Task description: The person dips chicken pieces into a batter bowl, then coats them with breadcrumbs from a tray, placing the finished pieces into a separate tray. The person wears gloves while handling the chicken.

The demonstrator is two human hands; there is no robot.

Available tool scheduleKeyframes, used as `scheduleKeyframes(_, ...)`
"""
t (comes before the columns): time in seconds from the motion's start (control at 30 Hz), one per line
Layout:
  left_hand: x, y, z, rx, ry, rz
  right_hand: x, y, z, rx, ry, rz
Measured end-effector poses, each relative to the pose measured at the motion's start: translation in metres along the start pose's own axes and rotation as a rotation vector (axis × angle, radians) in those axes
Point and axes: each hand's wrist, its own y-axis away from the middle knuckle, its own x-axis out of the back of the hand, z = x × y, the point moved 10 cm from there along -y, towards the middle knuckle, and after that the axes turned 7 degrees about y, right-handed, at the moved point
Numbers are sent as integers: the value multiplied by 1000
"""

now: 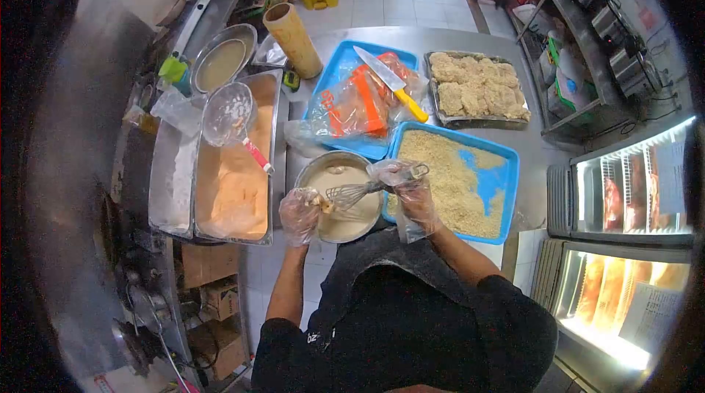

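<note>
— Right hand (416, 198) gripping the whisk (372, 187) over the bowl (310, 164): what could go wrong?
— Its loose glove (417, 224) could snag on the wires (351, 194), or a swing rightward could drip batter (356, 227) onto the crumbs (435, 172).
— And the left hand (299, 217)?
— Fingers curled in, pinching pale lumps (324, 205) beside the wires; a slack pinch could drop them into the bowl. Whether they touch the wires, I can't tell.
</note>
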Motion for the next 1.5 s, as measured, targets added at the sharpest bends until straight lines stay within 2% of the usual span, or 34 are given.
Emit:
scheduleKeyframes(0.03, 1, 4, -12, 28, 56, 29, 8, 2, 12, -43, 51, 47)
scheduleKeyframes(0.1, 1, 17, -45, 88, 166, 87, 21, 5, 25, -53, -93, 121)
scheduleKeyframes(0.13, -4, 20, -64, 181, 200, 57, 27, 7, 33, -61, -166, 155)
scheduleKeyframes(0.2, -11, 34, -96, 383, 263, 4, 47, 7, 51, -21, -5, 202)
scheduleKeyframes(0.27, -15, 33, -91, 565, 448, 26, 52, 6, 41, -63, 82, 169)
scheduleKeyframes(0.3, -18, 32, -93, 657, 542, 41, 51, 5, 28, -69, 20, 183)
scheduleKeyframes(0.4, -10, 28, -119, 549, 273, 40, 46, 6, 2, -91, -123, 225)
scheduleKeyframes(0.5, 2, 6, -88, 314, -5, 44, 41, 8, -17, -113, -174, 233)
scheduleKeyframes(0.53, 3, 5, -80, 456, 115, 38, 38, 7, -23, -127, -181, 222)
scheduleKeyframes(0.63, -7, 7, -95, 613, 220, -17, 17, -2, -33, -150, -207, 131)
scheduleKeyframes(0.67, -11, 9, -91, 629, 357, -28, 10, -5, -34, -151, -213, 91)
scheduleKeyframes(0.73, -14, -2, -42, 635, 638, -49, 6, -8, -27, -116, -255, 104)
scheduleKeyframes(0.77, -21, 2, -57, 699, 548, -139, 8, -12, -17, -89, -271, 110)
scheduleKeyframes(0.8, -25, 9, -84, 759, 454, -227, 20, -15, 24, -155, -254, 154)
scheduleKeyframes(0.87, -24, 9, -86, 698, 294, -278, 26, -19, 42, -175, -203, 130)
scheduleKeyframes(0.93, -13, -2, -50, 463, 172, -205, 24, -23, 50, -183, -225, 91)
scheduleKeyframes(1.03, -17, 0, -48, 546, 271, -260, 21, -23, 43, -206, -259, 86)
scheduleKeyframes(1.07, -24, 9, -81, 518, 221, -264, 20, -24, 46, -220, -260, 72)
scheduleKeyframes(1.1, -25, 9, -83, 516, 245, -273, 20, -25, 51, -235, -260, 59)
scheduleKeyframes(1.23, -27, 6, -67, 585, 365, -307, 22, -30, 78, -201, -250, 96)
scheduleKeyframes(1.33, -27, 8, -72, 602, 367, -305, 15, -40, 100, -230, -304, 13)
scheduleKeyframes(1.37, -27, 11, -78, 595, 351, -302, 23, -43, 96, -148, 12, 5)
scheduleKeyframes(1.4, -16, -3, -44, 483, 313, -259, 27, -47, 86, -64, 327, -8)
scheduleKeyframes(1.43, -16, -3, -44, 449, 238, -285, 25, -48, 76, 20, 637, -26)
scheduleKeyframes(1.47, -14, -2, -45, 419, 162, -313, 20, -45, 40, -99, 475, 25)
scheduleKeyframes(1.5, -11, 1, -48, 394, 86, -341, 26, -48, 49, -60, 444, 5)
